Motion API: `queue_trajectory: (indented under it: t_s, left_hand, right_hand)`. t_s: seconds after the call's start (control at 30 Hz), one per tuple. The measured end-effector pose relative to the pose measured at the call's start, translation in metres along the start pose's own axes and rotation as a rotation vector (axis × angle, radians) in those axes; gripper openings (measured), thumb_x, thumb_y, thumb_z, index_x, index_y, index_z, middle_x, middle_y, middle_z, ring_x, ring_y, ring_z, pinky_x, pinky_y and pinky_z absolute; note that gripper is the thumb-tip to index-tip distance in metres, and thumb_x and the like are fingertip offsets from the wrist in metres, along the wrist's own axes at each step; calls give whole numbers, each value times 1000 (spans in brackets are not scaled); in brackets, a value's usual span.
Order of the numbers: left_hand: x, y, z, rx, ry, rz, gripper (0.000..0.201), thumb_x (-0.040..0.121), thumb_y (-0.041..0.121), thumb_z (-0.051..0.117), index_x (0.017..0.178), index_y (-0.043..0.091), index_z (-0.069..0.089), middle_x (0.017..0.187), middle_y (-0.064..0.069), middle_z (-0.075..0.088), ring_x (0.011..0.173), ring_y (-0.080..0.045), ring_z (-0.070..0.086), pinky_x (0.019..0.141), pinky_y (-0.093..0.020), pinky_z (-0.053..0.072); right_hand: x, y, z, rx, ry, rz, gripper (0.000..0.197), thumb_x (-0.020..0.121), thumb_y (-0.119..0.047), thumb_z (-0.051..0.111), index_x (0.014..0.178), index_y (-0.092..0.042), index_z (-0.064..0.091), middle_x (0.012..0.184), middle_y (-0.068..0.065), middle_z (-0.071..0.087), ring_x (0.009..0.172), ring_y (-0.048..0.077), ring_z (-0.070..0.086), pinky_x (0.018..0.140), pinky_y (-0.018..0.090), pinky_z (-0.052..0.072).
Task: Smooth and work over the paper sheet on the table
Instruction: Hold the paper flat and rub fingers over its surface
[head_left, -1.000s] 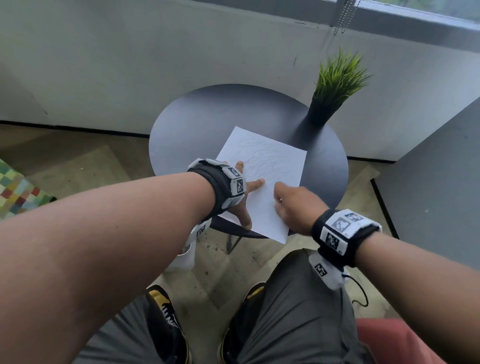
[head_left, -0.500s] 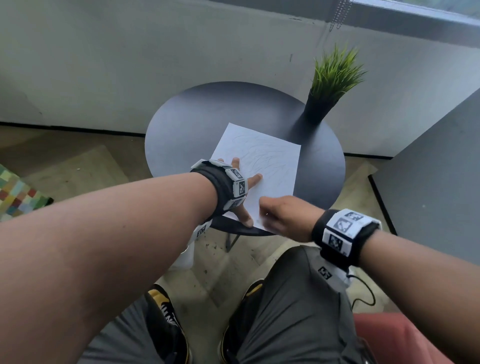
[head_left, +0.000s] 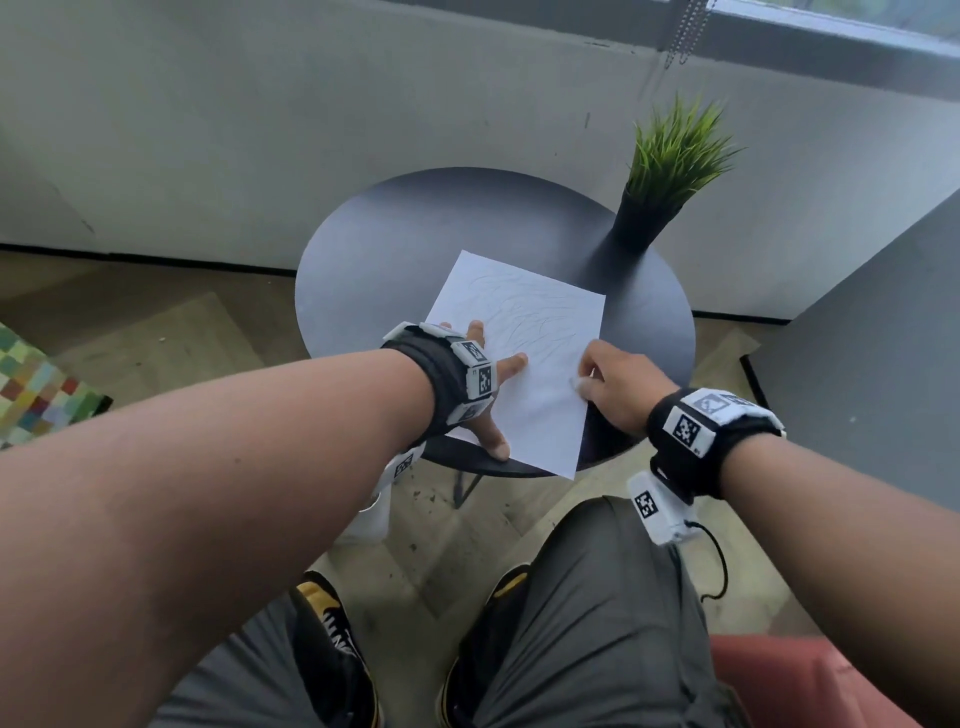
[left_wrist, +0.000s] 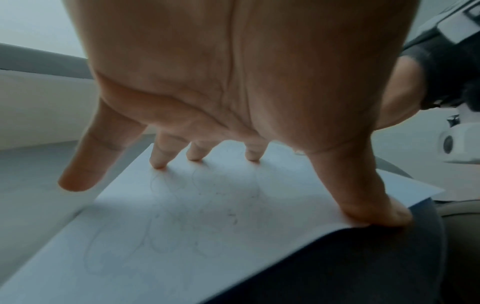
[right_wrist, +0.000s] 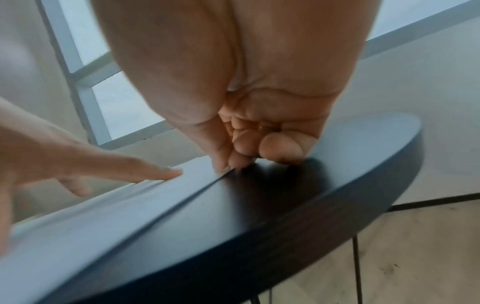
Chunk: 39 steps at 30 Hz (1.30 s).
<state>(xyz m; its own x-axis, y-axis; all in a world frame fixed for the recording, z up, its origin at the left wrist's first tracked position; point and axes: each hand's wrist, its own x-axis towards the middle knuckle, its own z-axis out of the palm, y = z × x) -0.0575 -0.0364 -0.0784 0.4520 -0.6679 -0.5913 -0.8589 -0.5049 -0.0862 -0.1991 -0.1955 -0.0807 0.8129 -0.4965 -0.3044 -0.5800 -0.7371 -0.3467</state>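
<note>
A white paper sheet (head_left: 524, 358) with faint pencil scribbles lies on the round dark table (head_left: 415, 234), its near corner hanging over the front rim. My left hand (head_left: 493, 384) is spread on the sheet's near left part. In the left wrist view its fingertips (left_wrist: 193, 158) and thumb press the paper (left_wrist: 207, 226) down. My right hand (head_left: 608, 384) sits at the sheet's right edge with its fingers curled. In the right wrist view the thumb and forefinger (right_wrist: 233, 162) meet on the paper's edge (right_wrist: 103, 216), pinching it against the table (right_wrist: 311, 195).
A green grass plant in a black pot (head_left: 665, 171) stands at the table's far right. A grey cabinet side (head_left: 883, 338) rises close on the right. A white object (head_left: 369, 514) stands on the floor under the table. My knees are just in front of the rim.
My right hand has moved from the sheet's near edge up and right to its right edge. The left hand has stayed pressed on the paper.
</note>
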Motion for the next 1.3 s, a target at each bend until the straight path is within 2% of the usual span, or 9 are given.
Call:
queue_trajectory:
  t_s: [0.1, 0.23, 0.43, 0.57, 0.7, 0.87, 1.07, 1.2, 1.3]
  left_hand:
    - [-3, 1, -5, 39, 70, 39, 119, 52, 93, 63, 151, 46, 17, 155, -12, 18, 140, -48, 17, 104, -69, 35]
    - [-8, 3, -7, -3, 243, 157, 92, 68, 87, 61, 136, 26, 46, 154, -5, 26, 147, -29, 14, 109, -63, 30]
    - [-2, -1, 7, -23, 133, 174, 118, 66, 82, 68, 157, 47, 4, 169, 2, -9, 152, -30, 2, 113, -63, 29]
    - [0, -3, 7, 1, 126, 163, 121, 59, 89, 66, 155, 54, 0, 169, 6, -10, 151, -34, 1, 112, -67, 23]
    - [0, -5, 13, -49, 96, 148, 124, 56, 91, 65, 152, 57, -7, 167, 10, -20, 152, -38, -12, 113, -74, 13]
    - [-2, 3, 12, -79, 92, 119, 123, 62, 88, 66, 154, 54, -8, 167, 7, -20, 151, -40, -15, 113, -73, 16]
    - [2, 6, 17, -120, 110, 92, 127, 56, 92, 64, 154, 54, -7, 167, 7, -20, 151, -43, -15, 111, -77, 16]
    - [10, 7, 20, -93, 94, 97, 139, 45, 97, 61, 151, 53, -18, 165, 3, -27, 149, -46, -20, 115, -73, 13]
    - [14, 7, 22, -101, 82, 97, 144, 38, 98, 60, 151, 53, -19, 164, 2, -30, 148, -47, -22, 115, -74, 12]
  right_hand:
    - [-1, 0, 6, -12, 11, -31, 7, 93, -27, 51, 97, -21, 51, 93, 6, 64, 87, 29, 58, 75, 35, 47]
    - [-15, -14, 16, -78, -42, -180, 6, 93, -29, 49, 95, -23, 51, 89, 4, 64, 85, 27, 57, 78, 38, 50]
    - [-10, -23, 12, -141, -115, -205, 8, 90, -30, 54, 93, -27, 47, 89, -2, 62, 87, 24, 58, 73, 32, 45]
    - [-4, -28, 11, -144, 36, -152, 9, 90, -29, 51, 95, -21, 50, 98, 8, 64, 89, 30, 57, 75, 35, 49]
    - [-27, -53, 25, -193, -193, -429, 2, 90, -28, 54, 90, -26, 53, 91, -2, 61, 81, 19, 48, 70, 30, 42]
    - [6, -28, 5, -173, 50, -109, 10, 89, -28, 50, 96, -20, 50, 94, 5, 61, 85, 30, 58, 72, 34, 48]
    - [-20, -47, 20, -205, -176, -447, 8, 89, -25, 58, 95, -20, 56, 88, -3, 61, 82, 24, 56, 70, 32, 45]
    - [0, -30, 4, -177, 39, -127, 11, 92, -28, 51, 97, -18, 51, 89, 3, 59, 85, 30, 58, 69, 33, 46]
    - [-12, -38, 18, -184, 34, -251, 9, 93, -27, 48, 100, -21, 50, 98, 6, 64, 88, 32, 59, 71, 34, 47]
